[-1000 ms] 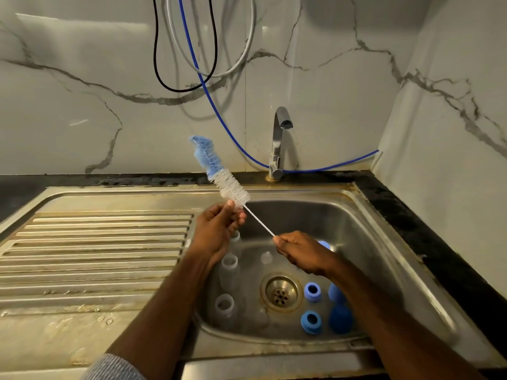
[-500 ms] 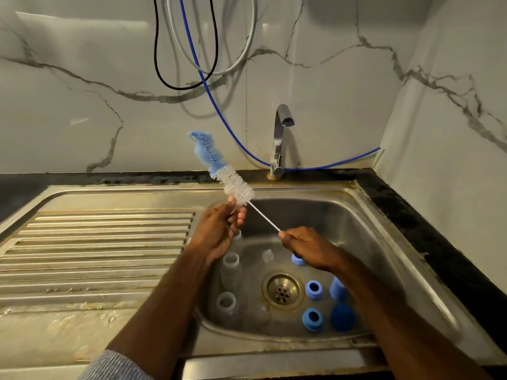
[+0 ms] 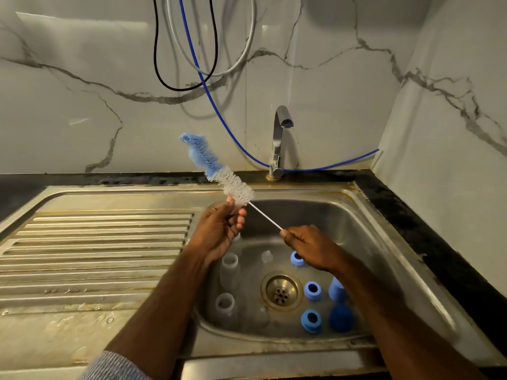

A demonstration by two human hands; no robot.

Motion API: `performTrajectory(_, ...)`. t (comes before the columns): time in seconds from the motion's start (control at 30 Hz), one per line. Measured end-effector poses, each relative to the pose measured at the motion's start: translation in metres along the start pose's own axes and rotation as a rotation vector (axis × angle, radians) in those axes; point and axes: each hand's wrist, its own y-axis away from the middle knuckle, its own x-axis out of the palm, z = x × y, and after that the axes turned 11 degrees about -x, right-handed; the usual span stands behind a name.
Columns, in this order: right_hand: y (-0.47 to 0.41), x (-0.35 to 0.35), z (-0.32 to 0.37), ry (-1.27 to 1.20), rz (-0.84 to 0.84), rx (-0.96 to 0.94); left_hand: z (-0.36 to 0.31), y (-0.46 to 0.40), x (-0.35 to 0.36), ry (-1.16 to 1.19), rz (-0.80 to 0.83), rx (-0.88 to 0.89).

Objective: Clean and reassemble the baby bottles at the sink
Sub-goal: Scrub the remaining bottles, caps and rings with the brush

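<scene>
Both hands pinching the bottle brush (image 3: 219, 171) above the sink (image 3: 367, 204): left hand (image 3: 219, 231) at bristles, right hand (image 3: 307, 245) at wire.

Sink basin (image 3: 356, 229) crowded: clear bottles (image 3: 230, 270) along left wall, blue rings (image 3: 312, 290) and blue caps (image 3: 341, 318) right of drain (image 3: 281, 291). Bare floor only around drain and at back of basin. Bottle brush (image 3: 219, 174) slants across back-left rim between both hands. Tap (image 3: 279, 138) stands behind. Ribbed drainboard (image 3: 96, 256) on left open.
</scene>
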Motion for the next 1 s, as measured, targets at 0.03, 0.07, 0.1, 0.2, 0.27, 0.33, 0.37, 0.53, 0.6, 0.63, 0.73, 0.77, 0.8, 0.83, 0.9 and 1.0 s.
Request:
performTrajectory(0.03, -0.001, 0.001, 0.003, -0.058, 0.028, 0.015, 0.003, -0.002, 0.001, -0.060, -0.038, 0.096)
performTrajectory(0.07, -0.001, 0.002, 0.006, -0.162, 0.079, 0.064, 0.007, -0.003, 0.001, -0.193, -0.109, 0.214)
performTrajectory(0.1, 0.000, 0.002, 0.008, -0.304, 0.147, 0.140, 0.009, -0.003, 0.000, -0.377, -0.211, 0.341)
performTrajectory(0.2, 0.002, 0.003, 0.012, -0.569, 0.281, 0.274, 0.012, -0.005, -0.002, -0.830, -0.508, 0.674)
performTrajectory(0.27, 0.001, 0.007, 0.013, -0.465, 0.206, 0.215, 0.011, -0.006, 0.000, -0.838, -0.521, 0.725)
performTrajectory(0.33, 0.000, 0.008, 0.010, -0.198, 0.071, 0.093, 0.009, -0.005, 0.003, -0.633, -0.367, 0.503)
performTrajectory(0.37, 0.000, 0.006, 0.006, -0.083, 0.021, 0.052, 0.007, -0.003, 0.004, -0.431, -0.257, 0.325)
performTrajectory(0.53, 0.000, 0.000, 0.004, -0.036, 0.041, 0.031, 0.003, 0.001, 0.002, -0.031, -0.057, -0.018)
performTrajectory(0.6, 0.001, 0.003, 0.009, -0.365, 0.167, 0.161, 0.006, 0.001, 0.006, -0.177, -0.145, 0.161)
performTrajectory(0.63, 0.002, 0.004, 0.011, -0.546, 0.224, 0.217, 0.008, 0.001, 0.006, -0.291, -0.208, 0.263)
performTrajectory(0.73, 0.002, 0.003, 0.012, -0.765, 0.165, 0.228, 0.010, 0.002, 0.006, -0.502, -0.318, 0.418)
performTrajectory(0.77, 0.001, 0.003, 0.012, -0.742, 0.089, 0.220, 0.011, 0.002, 0.006, -0.475, -0.331, 0.403)
performTrajectory(0.8, -0.001, 0.004, 0.012, -0.691, 0.011, 0.207, 0.011, 0.002, 0.007, -0.382, -0.339, 0.357)
performTrajectory(0.83, -0.002, 0.004, 0.012, -0.610, -0.055, 0.183, 0.010, 0.002, 0.009, -0.240, -0.329, 0.283)
performTrajectory(0.9, -0.003, 0.006, 0.007, -0.335, -0.138, 0.093, 0.008, -0.001, 0.009, 0.043, -0.273, 0.139)
performTrajectory(1.0, 0.000, 0.008, 0.004, -0.052, -0.076, 0.013, 0.004, -0.004, 0.006, 0.240, -0.234, 0.042)
